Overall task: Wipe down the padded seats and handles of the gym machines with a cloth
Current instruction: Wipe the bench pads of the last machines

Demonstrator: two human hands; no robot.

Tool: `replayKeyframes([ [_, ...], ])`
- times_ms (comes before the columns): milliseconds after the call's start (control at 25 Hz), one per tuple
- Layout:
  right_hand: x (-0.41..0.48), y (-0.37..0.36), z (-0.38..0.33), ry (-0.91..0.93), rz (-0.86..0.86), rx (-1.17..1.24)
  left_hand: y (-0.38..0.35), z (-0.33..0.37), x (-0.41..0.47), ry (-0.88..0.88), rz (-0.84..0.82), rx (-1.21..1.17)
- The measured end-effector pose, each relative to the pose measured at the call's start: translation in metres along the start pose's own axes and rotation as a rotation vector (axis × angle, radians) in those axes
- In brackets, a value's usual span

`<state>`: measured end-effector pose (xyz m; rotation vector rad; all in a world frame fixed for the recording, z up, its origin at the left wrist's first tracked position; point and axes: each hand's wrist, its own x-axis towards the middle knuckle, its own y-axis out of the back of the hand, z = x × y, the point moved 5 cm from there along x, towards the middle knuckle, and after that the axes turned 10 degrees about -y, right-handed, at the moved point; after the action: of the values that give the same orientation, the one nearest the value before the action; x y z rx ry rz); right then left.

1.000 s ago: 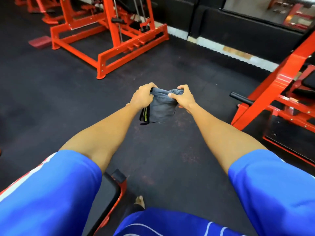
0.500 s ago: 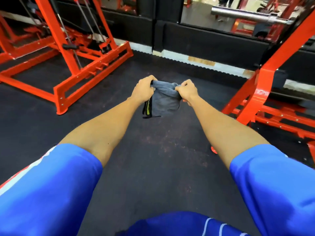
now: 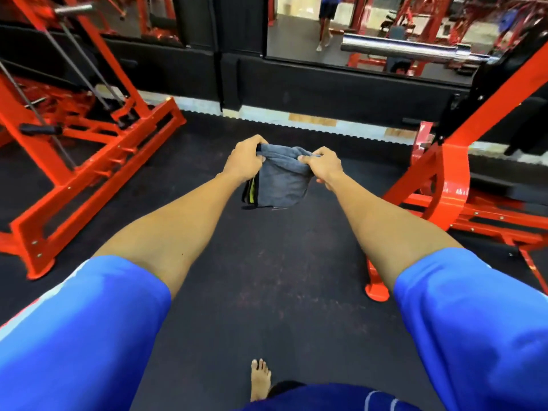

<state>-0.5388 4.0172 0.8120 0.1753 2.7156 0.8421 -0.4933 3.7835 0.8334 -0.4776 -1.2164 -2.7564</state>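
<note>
Grey cloth, gripped at its top edge by left hand and right hand, apparently being refolded between orange machines.

1. Blue everywhere! The left sleeve is bright, glossy blue, cut short and ending above the elbow.
2. A pale stripe runs along that sleeve's outer edge.
3. The right sleeve matches it: same shiny blue, same short cut, plain where I can see it.
4. Below the hems the forearms are bare, and so are the left hand and the right hand.
5. Lower down there's a darker blue garment with thin white lines curving across it.
6. One bare foot is showing, toes clear, and there's dark fabric just beside it. I can't tell what that is.
</note>
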Motion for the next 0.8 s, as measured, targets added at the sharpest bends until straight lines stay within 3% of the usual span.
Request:
replayKeyframes([
  [440,0.196,-0.081,-0.134,-0.053,0.067,0.061,0.025,-0.133,0.241,-0.084,-0.077,-0.048],
  [640,0.290,-0.122,-0.188,-0.061,0.108,0.273,0.032,-0.192,0.364,-0.170,-0.130,-0.078],
  [800,0.348,-0.140,-0.219,-0.039,0.035,0.452,0.029,-0.231,0.453,-0.180,-0.151,-0.151],
])
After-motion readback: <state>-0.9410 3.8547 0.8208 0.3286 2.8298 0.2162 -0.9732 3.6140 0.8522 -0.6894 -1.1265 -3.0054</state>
